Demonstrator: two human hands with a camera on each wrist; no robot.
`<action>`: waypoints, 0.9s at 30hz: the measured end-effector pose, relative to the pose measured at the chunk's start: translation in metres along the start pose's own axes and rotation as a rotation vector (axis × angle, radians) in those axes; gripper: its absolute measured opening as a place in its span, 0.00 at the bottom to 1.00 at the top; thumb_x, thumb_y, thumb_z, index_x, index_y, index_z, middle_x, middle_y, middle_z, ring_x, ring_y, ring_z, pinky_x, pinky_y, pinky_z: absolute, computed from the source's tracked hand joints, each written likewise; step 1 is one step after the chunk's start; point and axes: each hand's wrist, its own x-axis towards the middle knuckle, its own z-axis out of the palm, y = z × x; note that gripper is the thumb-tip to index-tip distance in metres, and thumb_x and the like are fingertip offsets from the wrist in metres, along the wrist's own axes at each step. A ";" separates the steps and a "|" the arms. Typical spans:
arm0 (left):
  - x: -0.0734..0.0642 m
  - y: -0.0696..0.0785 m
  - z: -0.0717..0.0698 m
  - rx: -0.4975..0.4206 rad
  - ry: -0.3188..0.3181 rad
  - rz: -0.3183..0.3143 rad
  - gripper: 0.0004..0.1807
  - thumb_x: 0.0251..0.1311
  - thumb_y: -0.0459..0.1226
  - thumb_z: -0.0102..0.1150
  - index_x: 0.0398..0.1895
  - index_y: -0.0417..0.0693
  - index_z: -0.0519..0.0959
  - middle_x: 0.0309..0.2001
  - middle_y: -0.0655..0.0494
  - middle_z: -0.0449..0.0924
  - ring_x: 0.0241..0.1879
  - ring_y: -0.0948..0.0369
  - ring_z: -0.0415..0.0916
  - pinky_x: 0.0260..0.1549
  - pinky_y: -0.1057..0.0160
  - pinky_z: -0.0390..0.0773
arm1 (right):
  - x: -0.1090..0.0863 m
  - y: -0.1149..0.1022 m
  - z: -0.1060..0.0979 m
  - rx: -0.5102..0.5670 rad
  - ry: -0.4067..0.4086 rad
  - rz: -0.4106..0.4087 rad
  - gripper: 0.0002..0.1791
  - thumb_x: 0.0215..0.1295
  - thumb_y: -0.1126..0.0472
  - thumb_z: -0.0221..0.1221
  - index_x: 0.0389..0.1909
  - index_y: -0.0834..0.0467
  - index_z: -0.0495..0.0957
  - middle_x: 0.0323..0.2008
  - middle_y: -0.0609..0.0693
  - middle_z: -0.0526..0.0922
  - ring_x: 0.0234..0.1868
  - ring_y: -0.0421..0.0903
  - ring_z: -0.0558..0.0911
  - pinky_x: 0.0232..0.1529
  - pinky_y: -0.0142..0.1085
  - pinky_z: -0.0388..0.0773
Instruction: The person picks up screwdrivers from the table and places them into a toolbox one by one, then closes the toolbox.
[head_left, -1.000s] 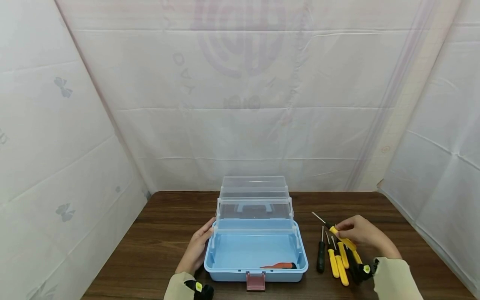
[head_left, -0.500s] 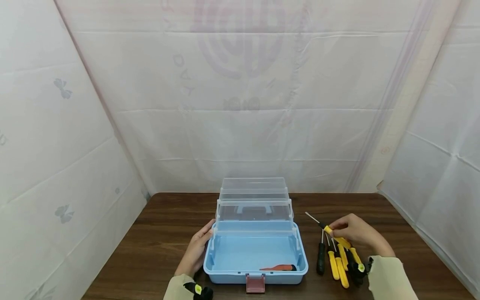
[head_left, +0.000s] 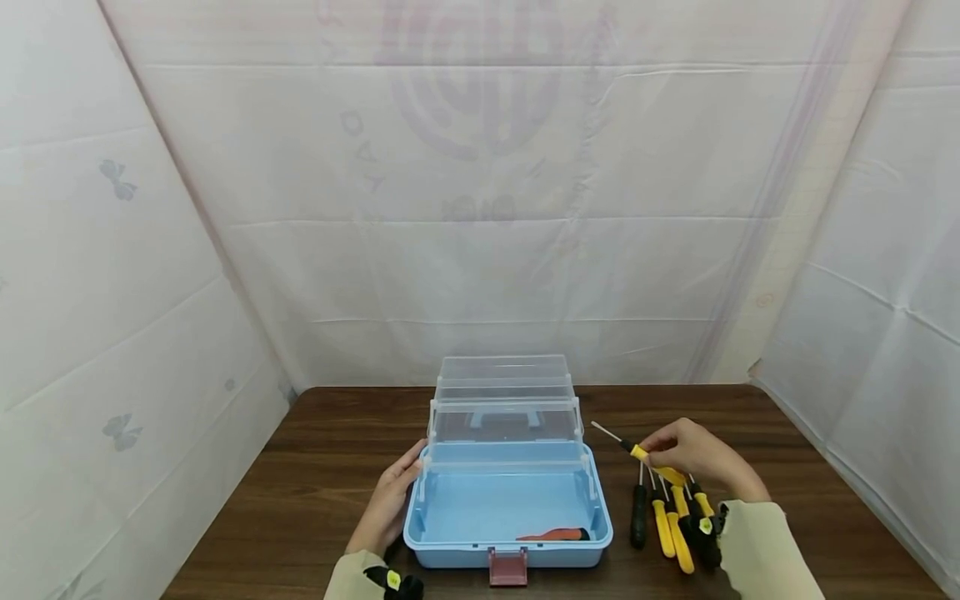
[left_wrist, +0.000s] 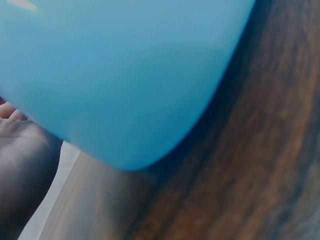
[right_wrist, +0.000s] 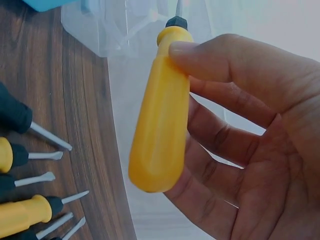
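A yellow screwdriver (right_wrist: 160, 120) is pinched in your right hand (head_left: 697, 454) above other screwdrivers (head_left: 663, 529) on the bench (head_left: 337, 450), while your left hand (head_left: 386, 504), fingers extended, touches the blue box's (head_left: 450, 556) left side.

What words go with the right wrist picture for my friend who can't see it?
A person's right grip holds a yellow-handled screwdriver, its shaft pointing up out of the picture. More screwdrivers lie on a wooden table at the left, and part of a blue toolbox shows at the top left.
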 end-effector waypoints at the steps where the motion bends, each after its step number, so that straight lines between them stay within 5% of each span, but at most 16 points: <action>1: 0.000 0.000 0.000 -0.001 0.000 0.001 0.32 0.73 0.42 0.45 0.75 0.43 0.52 0.76 0.41 0.46 0.74 0.43 0.47 0.69 0.42 0.55 | 0.001 -0.001 0.001 0.002 -0.001 -0.002 0.15 0.61 0.61 0.62 0.45 0.65 0.82 0.39 0.54 0.84 0.27 0.43 0.75 0.27 0.37 0.76; 11: 0.000 -0.001 0.000 0.005 0.011 0.001 0.31 0.73 0.42 0.44 0.75 0.42 0.52 0.76 0.40 0.46 0.74 0.43 0.47 0.69 0.42 0.55 | 0.008 -0.011 0.008 0.065 0.013 0.017 0.13 0.60 0.63 0.63 0.44 0.65 0.83 0.41 0.55 0.83 0.33 0.45 0.77 0.31 0.37 0.78; 15: 0.000 -0.001 0.000 0.004 0.006 0.000 0.31 0.73 0.42 0.44 0.75 0.42 0.52 0.76 0.40 0.46 0.74 0.43 0.46 0.69 0.42 0.55 | 0.013 -0.016 0.008 0.015 0.006 -0.040 0.13 0.60 0.62 0.63 0.43 0.64 0.84 0.42 0.57 0.84 0.34 0.45 0.80 0.34 0.38 0.80; 22: -0.001 -0.001 0.000 0.003 -0.005 0.010 0.31 0.73 0.41 0.43 0.75 0.42 0.51 0.76 0.41 0.46 0.74 0.43 0.46 0.69 0.42 0.55 | 0.021 -0.025 0.010 -0.060 -0.002 -0.083 0.13 0.61 0.61 0.63 0.44 0.64 0.84 0.39 0.55 0.85 0.24 0.43 0.77 0.23 0.36 0.78; 27: 0.000 -0.001 0.000 0.005 -0.007 0.014 0.31 0.73 0.42 0.43 0.75 0.42 0.51 0.76 0.41 0.46 0.74 0.43 0.46 0.69 0.42 0.55 | 0.025 -0.034 0.013 -0.102 0.000 -0.140 0.12 0.62 0.61 0.62 0.43 0.63 0.84 0.40 0.55 0.85 0.28 0.42 0.77 0.27 0.34 0.79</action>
